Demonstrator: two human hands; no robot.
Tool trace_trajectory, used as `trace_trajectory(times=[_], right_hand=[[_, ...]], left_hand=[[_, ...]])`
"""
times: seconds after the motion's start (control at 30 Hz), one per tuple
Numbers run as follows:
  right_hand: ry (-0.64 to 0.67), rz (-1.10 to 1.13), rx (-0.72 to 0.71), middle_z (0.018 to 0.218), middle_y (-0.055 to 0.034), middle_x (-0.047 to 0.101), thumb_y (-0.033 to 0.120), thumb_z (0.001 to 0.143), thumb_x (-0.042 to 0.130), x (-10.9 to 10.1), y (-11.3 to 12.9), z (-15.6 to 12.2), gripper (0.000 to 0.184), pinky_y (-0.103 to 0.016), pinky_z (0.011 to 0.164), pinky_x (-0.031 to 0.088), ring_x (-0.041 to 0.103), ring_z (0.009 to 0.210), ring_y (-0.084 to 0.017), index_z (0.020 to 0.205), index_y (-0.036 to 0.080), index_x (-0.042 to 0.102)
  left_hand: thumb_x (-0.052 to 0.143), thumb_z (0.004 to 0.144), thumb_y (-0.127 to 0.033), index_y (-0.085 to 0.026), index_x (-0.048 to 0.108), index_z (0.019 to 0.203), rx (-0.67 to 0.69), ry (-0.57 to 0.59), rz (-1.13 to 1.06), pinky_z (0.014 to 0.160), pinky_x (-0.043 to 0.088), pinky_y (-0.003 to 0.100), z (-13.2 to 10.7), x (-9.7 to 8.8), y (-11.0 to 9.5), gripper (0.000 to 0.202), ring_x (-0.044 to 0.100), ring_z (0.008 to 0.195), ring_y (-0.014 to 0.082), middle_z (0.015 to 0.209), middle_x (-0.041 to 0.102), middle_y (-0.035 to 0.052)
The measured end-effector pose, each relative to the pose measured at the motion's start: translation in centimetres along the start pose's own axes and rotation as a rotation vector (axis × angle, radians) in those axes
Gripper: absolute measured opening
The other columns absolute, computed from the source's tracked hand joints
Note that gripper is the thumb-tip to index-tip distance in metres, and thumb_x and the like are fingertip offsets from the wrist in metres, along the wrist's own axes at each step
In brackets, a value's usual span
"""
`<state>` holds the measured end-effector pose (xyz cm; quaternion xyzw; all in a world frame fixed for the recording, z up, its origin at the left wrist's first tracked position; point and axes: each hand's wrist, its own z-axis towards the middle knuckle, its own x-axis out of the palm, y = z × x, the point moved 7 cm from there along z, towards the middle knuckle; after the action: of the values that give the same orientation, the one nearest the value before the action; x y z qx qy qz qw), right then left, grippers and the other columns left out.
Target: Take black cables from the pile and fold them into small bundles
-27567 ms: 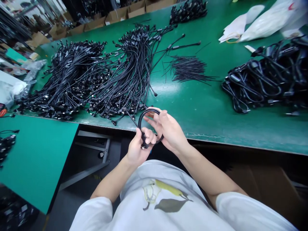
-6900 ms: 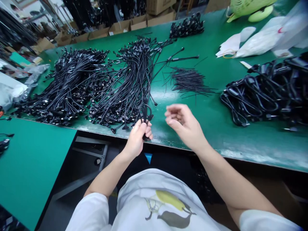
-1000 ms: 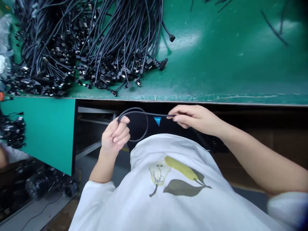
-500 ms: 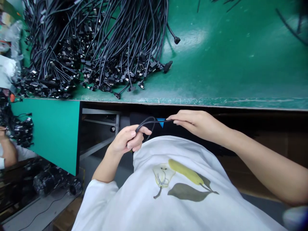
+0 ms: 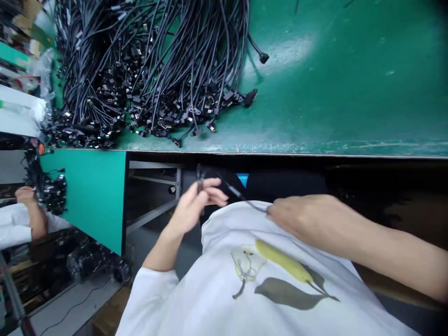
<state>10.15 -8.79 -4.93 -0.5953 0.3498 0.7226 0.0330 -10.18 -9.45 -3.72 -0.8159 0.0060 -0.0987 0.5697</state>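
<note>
A black cable (image 5: 252, 204) stretches over my lap, in front of my white shirt. My right hand (image 5: 303, 215), smeared by motion, pinches it at the waist, and a length with a greyish sleeve or label runs from the fingertips towards the left. Part of a black cable loop (image 5: 199, 176) stands up between the thumb and forefinger of my left hand (image 5: 195, 204). That hand's other fingers are loosely spread. Blur hides whether both lengths belong to one cable.
Heaps of black cables (image 5: 196, 60) with small connectors lie on the green table (image 5: 336, 102), their ends near its front edge. A lower green board (image 5: 91, 191) is at left. Beyond it another person's arm (image 5: 33, 210) shows beside more cables (image 5: 56, 191).
My right hand has moved right and down towards my body, drawing cable along. The left hand's fingers have spread, and its loop looks smaller. The whole view has shifted slightly.
</note>
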Motion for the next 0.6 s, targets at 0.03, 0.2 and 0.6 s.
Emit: trace_trajectory(times=[0.03, 0.2, 0.6], right_hand=[[0.048, 0.067, -0.086, 0.063, -0.0003, 0.061, 0.019, 0.096, 0.043, -0.3, 1.6, 0.7, 0.032, -0.029, 0.052, 0.035, 0.057, 0.054, -0.014, 0.068, 0.020, 0.059], [-0.088, 0.424, -0.060, 0.071, -0.0006, 0.062, 0.027, 0.097, 0.046, -3.1, 2.1, 4.3, 0.026, -0.025, 0.054, 0.033, 0.056, 0.061, -0.012, 0.078, 0.018, 0.061], [-0.357, 1.140, 0.518, 0.066, 0.0021, 0.052, 0.027, 0.093, 0.040, 3.3, -3.0, 5.2, 0.016, -0.023, 0.056, 0.040, 0.051, 0.057, -0.011, 0.093, 0.018, 0.053]], left_hand=[[0.051, 0.095, -0.038, -0.018, 0.062, 0.119, 0.016, 0.066, 0.140, 0.090, 0.052, 0.033, 0.1, 1.2, 0.5, 0.033, 0.066, 0.094, 0.0180, 0.105, 0.069, 0.0099], [0.044, 0.098, -0.041, -0.016, 0.063, 0.098, -0.023, 0.328, 0.283, 0.072, 0.049, 0.028, -1.0, 4.3, 2.1, 0.032, 0.061, 0.074, 0.0153, 0.084, 0.067, 0.0072], [0.055, 0.090, -0.053, -0.017, 0.057, 0.078, -0.132, -0.027, -0.241, 0.077, 0.047, 0.031, 0.5, 4.0, 5.4, 0.038, 0.056, 0.068, 0.0144, 0.065, 0.055, 0.0006]])
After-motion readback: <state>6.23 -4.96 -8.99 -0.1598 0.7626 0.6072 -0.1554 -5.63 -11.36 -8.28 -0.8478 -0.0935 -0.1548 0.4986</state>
